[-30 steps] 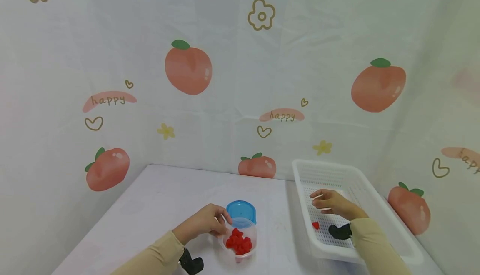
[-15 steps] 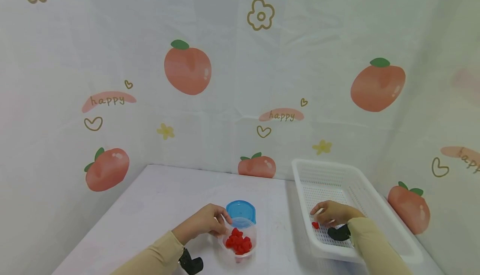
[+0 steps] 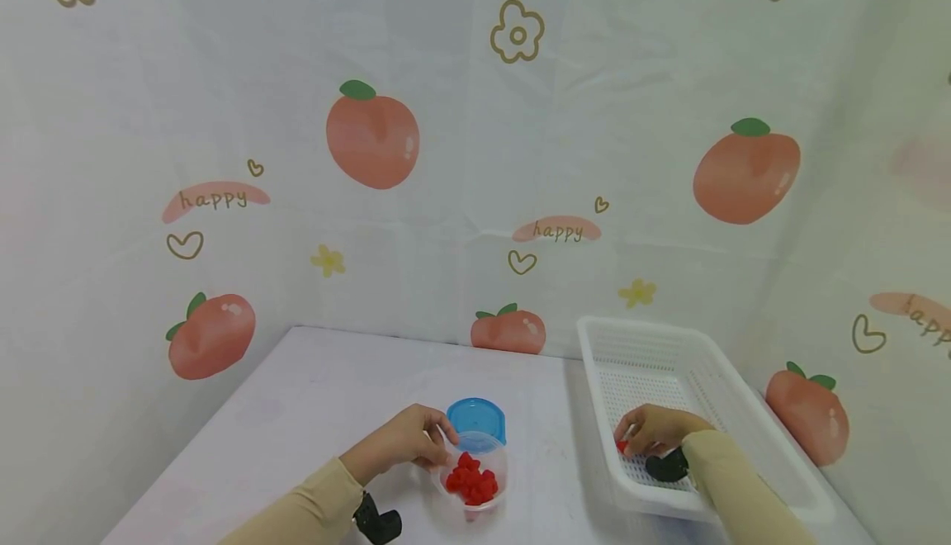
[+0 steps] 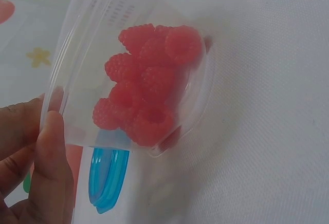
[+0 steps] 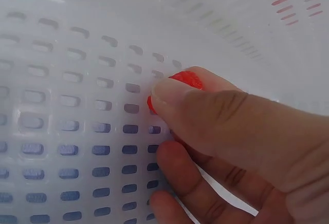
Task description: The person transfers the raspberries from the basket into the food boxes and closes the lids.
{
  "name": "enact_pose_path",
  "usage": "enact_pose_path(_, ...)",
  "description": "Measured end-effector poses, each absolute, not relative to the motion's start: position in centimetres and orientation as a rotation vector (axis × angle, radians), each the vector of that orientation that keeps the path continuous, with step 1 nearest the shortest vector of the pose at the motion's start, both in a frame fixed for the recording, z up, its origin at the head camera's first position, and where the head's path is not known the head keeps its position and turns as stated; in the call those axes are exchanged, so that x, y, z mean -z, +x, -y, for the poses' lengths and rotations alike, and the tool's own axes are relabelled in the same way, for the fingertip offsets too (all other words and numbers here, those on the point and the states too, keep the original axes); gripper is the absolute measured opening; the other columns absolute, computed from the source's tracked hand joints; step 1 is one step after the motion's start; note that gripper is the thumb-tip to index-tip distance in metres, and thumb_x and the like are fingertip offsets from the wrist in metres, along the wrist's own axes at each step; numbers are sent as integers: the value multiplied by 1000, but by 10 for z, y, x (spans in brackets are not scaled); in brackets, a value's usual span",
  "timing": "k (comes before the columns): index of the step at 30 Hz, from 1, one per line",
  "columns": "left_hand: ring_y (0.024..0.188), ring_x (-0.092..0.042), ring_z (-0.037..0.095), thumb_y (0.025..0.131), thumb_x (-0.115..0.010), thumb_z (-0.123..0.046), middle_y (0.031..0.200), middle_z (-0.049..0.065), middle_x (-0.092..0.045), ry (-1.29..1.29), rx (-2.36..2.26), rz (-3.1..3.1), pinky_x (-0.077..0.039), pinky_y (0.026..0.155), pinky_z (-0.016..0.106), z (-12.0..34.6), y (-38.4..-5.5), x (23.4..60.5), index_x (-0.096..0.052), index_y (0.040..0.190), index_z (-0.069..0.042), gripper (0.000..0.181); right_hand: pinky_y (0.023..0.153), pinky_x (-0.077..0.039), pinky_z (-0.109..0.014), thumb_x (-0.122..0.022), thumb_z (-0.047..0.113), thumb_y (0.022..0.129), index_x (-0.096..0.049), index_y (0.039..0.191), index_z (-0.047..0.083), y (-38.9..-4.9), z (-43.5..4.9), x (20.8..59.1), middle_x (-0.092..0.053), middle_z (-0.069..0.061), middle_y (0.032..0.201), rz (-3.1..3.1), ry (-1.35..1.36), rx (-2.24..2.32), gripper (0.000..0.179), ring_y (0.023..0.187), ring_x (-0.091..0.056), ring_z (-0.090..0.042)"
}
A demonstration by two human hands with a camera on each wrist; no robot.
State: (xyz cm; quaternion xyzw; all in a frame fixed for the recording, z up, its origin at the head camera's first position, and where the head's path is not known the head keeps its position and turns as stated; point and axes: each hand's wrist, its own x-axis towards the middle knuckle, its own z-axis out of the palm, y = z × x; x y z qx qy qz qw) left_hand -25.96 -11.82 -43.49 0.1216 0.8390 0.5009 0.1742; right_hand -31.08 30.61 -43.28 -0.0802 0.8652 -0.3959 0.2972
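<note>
My left hand (image 3: 414, 436) pinches the rim of a clear plastic tub (image 4: 77, 95) between thumb and fingers. Inside the tub lie several red raspberries (image 4: 149, 80). In the head view my right hand (image 3: 657, 429) reaches down into a white perforated basket (image 3: 787, 446). Its thumb and forefinger pinch a single raspberry (image 5: 186, 78) close to the basket's slotted wall, the thumb covering much of the berry. The other right fingers are loosely curled below.
A blue lid (image 3: 475, 418) lies on the white table (image 3: 357, 380) just behind the tub. The basket stands at the right side of the table, against a patterned curtain (image 3: 446, 239). Bare tabletop lies between tub and basket.
My right hand has lowered toward the raspberry in the basket, and its thumb and forefinger have closed on it. The left hand and tub have stayed in place.
</note>
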Motion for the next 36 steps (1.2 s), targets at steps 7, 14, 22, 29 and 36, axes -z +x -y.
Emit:
enact_pose_path(7, 57, -57, 12, 78, -77, -2, 73, 5, -58, 329, -1417, -2358, -56, 57, 22, 120, -262, 436, -70, 92, -6, 16, 54, -37, -18, -68, -6, 77, -64, 97, -2, -312, -306, 434, -55, 2, 75, -2323, -207, 1021, 20, 61, -48, -8)
enact_pose_path(14, 56, -57, 13, 77, -78, -3, 74, 6, -58, 344, -1423, -2364, -56, 57, 23, 119, -262, 437, -70, 91, -7, 17, 62, -47, -23, -65, -4, 80, -59, 104, -9, -314, -310, 425, -59, 1, 79, -2337, -351, 1110, 25, 71, -54, -10)
enact_pose_path(22, 56, -57, 12, 77, -78, -3, 73, 5, -58, 350, -1432, -2361, -56, 57, 23, 119, -261, 437, -70, 91, -7, 17, 77, -56, -39, -64, 8, 90, -55, 112, -10, -319, -308, 407, -62, -12, 98, -2541, -575, 1260, 31, 88, -63, -20)
enact_pose_path(29, 57, -57, 13, 77, -78, -3, 74, 6, -57, 343, -1420, -2374, -56, 57, 24, 118, -260, 436, -70, 93, -5, 18, 73, -55, -22, -64, 11, 91, -57, 112, -5, -321, -308, 394, -62, -4, 99, -2652, -738, 1553, 27, 86, -65, -5)
enact_pose_path(36, 57, -56, 13, 77, -77, -2, 74, 6, -57, 349, -1430, -2364, -56, 57, 24, 119, -259, 433, -69, 93, -5, 18, 78, -54, -16, -64, 10, 92, -51, 119, -8, -308, -291, 375, -60, 10, 98, -2706, -561, 1806, 35, 87, -64, 1)
